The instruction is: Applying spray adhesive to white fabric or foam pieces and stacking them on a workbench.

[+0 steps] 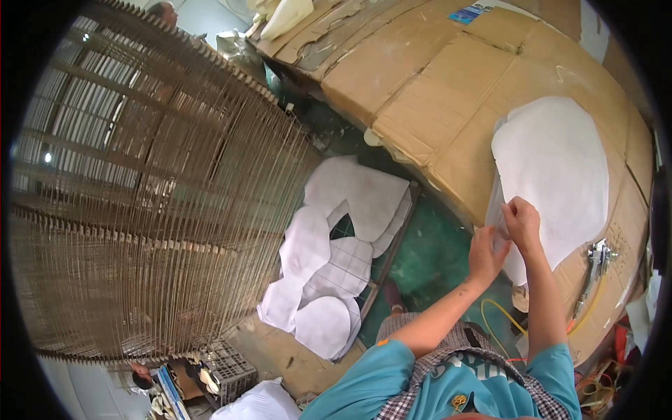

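Several thin white pieces (553,168), rounded in outline and soft-looking like felt or foam, lie stacked on a cardboard-covered table (448,91) to my right. At the left edge of this stack both hands work close together. My right hand (523,222) is closed, pinching the edge of the top white sheet between thumb and fingers. Just left of it and a little lower, my left hand (484,257) has its fingers and thumb around the same edge. The fingertips are partly hidden by the sheet.
A spray gun (598,259) with a yellow hose (490,308) rests on the table beside the stack. More white pieces (329,262) lie on a wire rack (381,276) at floor level. A tall wire-shelf rack (140,203) fills the left. A plastic crate (231,371) stands lower left.
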Tool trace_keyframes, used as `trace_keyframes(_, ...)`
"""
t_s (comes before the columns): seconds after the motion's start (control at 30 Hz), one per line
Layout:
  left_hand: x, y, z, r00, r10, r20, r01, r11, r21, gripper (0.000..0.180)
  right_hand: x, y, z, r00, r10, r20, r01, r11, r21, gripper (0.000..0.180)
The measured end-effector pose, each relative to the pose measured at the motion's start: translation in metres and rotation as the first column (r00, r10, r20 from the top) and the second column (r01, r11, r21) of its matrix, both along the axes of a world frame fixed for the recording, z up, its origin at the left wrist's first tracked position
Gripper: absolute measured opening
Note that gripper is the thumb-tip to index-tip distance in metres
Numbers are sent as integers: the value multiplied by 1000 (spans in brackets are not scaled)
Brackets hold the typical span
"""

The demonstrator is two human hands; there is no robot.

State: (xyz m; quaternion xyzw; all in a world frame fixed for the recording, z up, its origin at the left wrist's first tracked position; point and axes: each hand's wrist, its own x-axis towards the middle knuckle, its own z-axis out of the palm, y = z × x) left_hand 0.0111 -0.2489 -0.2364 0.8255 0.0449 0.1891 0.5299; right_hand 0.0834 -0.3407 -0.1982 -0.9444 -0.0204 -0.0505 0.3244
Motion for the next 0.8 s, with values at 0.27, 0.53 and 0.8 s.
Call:
trace_keyframes(0.27,-14,73,5,917,-328,-227,131,785,-606,12,37,-24,35,981,-69,179,43,988,146,20)
trace_keyframes(0.53,-24,146,-9,909,-310,-279,-175,324,-930,26,130,-180,-45,897,-439,41,401,772,-493,49)
trace_keyframes(0.8,-33,141,-36,917,-361,-169,-117,162,-980,34,162,-277,-76,984,-128,-127,38,838,-544,20)
